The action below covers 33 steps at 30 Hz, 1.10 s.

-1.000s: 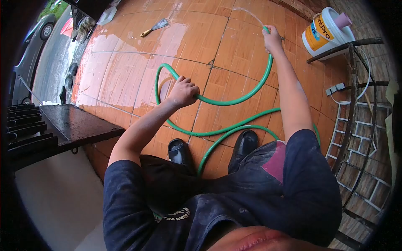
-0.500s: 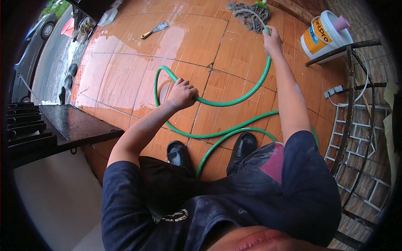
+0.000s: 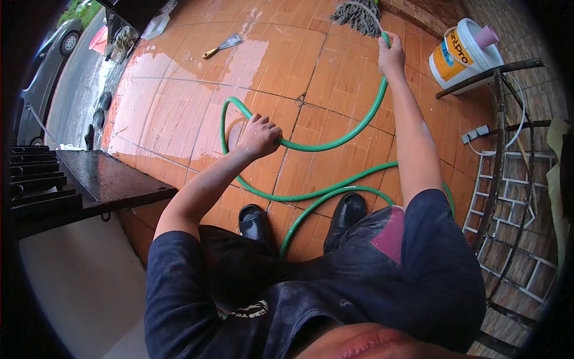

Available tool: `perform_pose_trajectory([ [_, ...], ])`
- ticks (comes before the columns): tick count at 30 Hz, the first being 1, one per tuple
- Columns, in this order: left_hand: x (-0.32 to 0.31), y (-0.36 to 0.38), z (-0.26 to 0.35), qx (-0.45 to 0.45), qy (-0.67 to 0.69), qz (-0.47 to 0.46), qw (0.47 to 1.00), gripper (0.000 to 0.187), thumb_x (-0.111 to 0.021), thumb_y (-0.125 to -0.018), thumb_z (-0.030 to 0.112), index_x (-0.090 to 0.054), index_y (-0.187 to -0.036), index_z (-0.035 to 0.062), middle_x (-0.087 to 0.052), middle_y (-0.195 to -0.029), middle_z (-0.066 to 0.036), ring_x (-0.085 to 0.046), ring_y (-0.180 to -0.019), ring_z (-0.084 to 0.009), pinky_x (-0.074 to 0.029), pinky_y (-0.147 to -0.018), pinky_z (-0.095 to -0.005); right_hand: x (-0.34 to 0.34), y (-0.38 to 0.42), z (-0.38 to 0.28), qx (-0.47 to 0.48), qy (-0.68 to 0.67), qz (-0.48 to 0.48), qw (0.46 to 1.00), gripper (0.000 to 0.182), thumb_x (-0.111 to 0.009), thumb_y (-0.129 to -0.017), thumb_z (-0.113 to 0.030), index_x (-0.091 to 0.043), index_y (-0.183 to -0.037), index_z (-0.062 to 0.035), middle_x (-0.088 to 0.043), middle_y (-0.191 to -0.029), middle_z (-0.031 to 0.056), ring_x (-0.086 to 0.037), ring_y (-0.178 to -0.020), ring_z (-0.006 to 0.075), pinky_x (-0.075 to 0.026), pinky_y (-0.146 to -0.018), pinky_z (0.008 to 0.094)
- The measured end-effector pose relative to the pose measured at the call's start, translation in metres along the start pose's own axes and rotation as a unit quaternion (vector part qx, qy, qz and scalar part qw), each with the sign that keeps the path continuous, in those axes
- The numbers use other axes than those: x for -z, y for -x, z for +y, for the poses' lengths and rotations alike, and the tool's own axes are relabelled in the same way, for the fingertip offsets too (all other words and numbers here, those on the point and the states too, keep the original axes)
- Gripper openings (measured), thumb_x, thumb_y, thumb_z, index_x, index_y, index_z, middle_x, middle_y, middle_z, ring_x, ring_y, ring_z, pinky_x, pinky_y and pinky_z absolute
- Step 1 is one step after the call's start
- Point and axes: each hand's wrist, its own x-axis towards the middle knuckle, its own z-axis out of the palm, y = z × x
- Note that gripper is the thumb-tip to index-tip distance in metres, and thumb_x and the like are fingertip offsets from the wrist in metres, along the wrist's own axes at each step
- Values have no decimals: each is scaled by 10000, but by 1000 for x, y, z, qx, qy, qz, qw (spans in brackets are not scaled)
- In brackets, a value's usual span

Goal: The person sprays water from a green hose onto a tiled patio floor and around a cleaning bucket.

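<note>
A green garden hose [image 3: 335, 143] runs between my hands and lies in loops on the wet tiles near my feet. My left hand [image 3: 260, 135] is wrapped round its middle stretch. Out ahead, my right hand [image 3: 391, 57] grips the hose close to its open end. Water streams from that end toward the grey mop head [image 3: 359, 17], which lies on the floor at the top of the view. A scraper with a yellow handle [image 3: 221, 45] rests on the tiles ahead of my left hand.
A white paint bucket [image 3: 466, 57] stands at the upper right beside a dark metal frame [image 3: 499, 119]. White grid racks [image 3: 508, 197] lean at the right. At the left are a black metal gate [image 3: 101, 179], a pink bucket [image 3: 98, 39] and a parked car [image 3: 51, 72]. Puddles cover the orange tiles [image 3: 197, 113].
The mop head sits slightly higher in the view, and its green fitting has left the frame. My right hand has tilted a little with the hose end; my left hand stays nearly still.
</note>
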Motion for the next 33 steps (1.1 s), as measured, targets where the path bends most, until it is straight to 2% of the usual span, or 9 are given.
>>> perform_pose_trajectory([
  [2,2,-1,1,2,-5,-4,1000,91,-707,-700,195,-630,-726,154,-606,-688,10,-579,-773,-194,-420,-773,-360,2,2,-6,12,4,8,1000,286,-565,-942,-276,-556,-1181,-119,-674,-1005,163,-654,-899,336,-507,-782,440],
  [4,4,0,2,4,-5,-4,1000,90,-706,-701,194,-631,-732,154,-611,-696,11,-579,-776,-193,-421,-774,-360,1,2,-8,15,-7,21,1000,281,-588,-936,-282,-586,-1164,-118,-672,-978,140,-646,-879,277,-496,-777,391],
  [7,3,0,0,9,-9,-12,1000,90,-705,-701,192,-634,-740,154,-619,-709,12,-581,-780,-192,-422,-775,-362,2,2,-12,32,5,18,999,288,-558,-949,-280,-550,-1192,-126,-670,-974,161,-653,-882,329,-506,-766,446],
  [14,0,1,-2,13,-3,-9,1000,92,-703,-700,189,-628,-732,147,-610,-694,7,-579,-774,-196,-420,-766,-369,1,3,-20,1,-5,6,1000,286,-546,-956,-269,-543,-1201,-121,-665,-948,155,-649,-865,322,-506,-753,448],
  [17,2,1,-2,9,-3,-2,1000,95,-704,-697,189,-621,-717,147,-600,-680,7,-574,-765,-199,-418,-761,-368,-2,0,-15,45,11,27,999,291,-543,-956,-264,-536,-1209,-121,-664,-946,154,-650,-866,312,-505,-750,450],
  [19,-1,2,-3,7,0,1,1000,98,-705,-694,188,-618,-712,147,-598,-679,7,-572,-762,-200,-416,-760,-368,3,5,-24,-5,16,-34,999,293,-549,-952,-267,-539,-1203,-116,-664,-937,151,-651,-859,312,-502,-752,454],
  [22,-5,4,-4,1,5,8,1000,101,-706,-688,187,-613,-703,150,-594,-679,8,-566,-759,-202,-412,-761,-367,2,10,-33,-28,2,-30,999,289,-557,-947,-272,-548,-1192,-118,-661,-908,158,-654,-832,316,-504,-743,445],
  [29,-9,6,-3,-16,4,26,1000,135,-731,-652,234,-613,-648,166,-577,-645,9,-539,-745,-196,-389,-750,-371,-22,5,-21,42,-17,-54,998,282,-557,-947,-287,-548,-1186,-139,-654,-826,152,-657,-768,288,-498,-689,411],
  [33,-8,7,0,-11,20,34,999,130,-730,-639,193,-606,-667,167,-575,-657,16,-545,-753,-202,-400,-755,-381,-20,9,-41,49,-37,-148,987,290,-564,-947,-304,-549,-1196,-156,-623,-756,111,-630,-719,243,-486,-656,383],
])
